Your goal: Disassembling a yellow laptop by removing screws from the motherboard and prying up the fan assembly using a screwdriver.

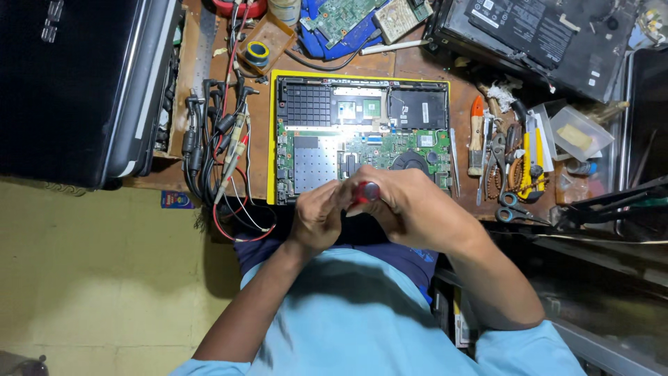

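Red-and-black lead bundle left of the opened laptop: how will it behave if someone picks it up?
Probably floppy: the leads drape in loose loops over the bench edge. Likely to snag, since red and black strands cross each other and the probes. Probably light for its bulk, being thin wire. Neither hand touches it; both hold a red-handled screwdriver.

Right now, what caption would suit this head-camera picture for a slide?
Both hands, left and right, hold a red-handled screwdriver over an opened laptop on a yellow mat, hand tools alongside.
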